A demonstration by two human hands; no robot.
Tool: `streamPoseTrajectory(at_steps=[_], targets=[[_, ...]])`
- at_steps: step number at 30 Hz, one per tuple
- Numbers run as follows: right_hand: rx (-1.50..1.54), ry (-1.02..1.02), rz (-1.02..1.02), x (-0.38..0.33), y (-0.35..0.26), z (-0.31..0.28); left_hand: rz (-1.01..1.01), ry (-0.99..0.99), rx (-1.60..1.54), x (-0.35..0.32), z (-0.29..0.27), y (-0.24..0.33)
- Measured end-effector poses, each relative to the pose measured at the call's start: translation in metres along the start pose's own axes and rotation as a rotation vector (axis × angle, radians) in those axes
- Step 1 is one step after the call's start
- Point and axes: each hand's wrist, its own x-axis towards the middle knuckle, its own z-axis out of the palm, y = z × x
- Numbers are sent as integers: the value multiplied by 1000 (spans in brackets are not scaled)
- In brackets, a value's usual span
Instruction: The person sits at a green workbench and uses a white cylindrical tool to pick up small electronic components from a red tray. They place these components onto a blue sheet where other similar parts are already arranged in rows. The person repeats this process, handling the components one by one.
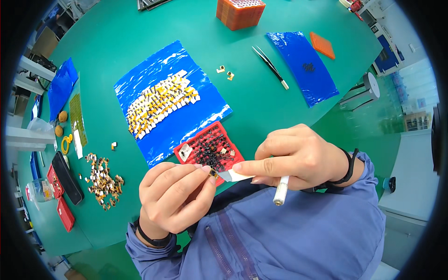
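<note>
I am seeing my right hand gripping one white-handled craft knife, its blade pointing left, its handle slanting down behind the fingers. My left hand is pinching one tiny gold-and-black component at the blade tip, mostly hidden. One red tray is lying just beyond both hands.

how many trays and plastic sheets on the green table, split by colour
blue plastic sheets: 3 (middle, right, left edge)
red trays: 3 (one by the hands, two at the left edge)
orange trays: 2 (stacked block, flat one)
total: 8
</note>
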Motion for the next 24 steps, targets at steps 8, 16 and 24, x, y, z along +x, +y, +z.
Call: streamPoseTrajectory(at_steps=[8, 16, 24], targets=[[10, 16, 17, -1, 3, 8, -5, -19, 5, -1, 1, 0], [50, -3, 41, -4, 3, 11, 12, -39, 3, 0, 3, 1], [-114, -35, 39, -5, -1, 11, 27, -77, -21, -1, 6, 0]])
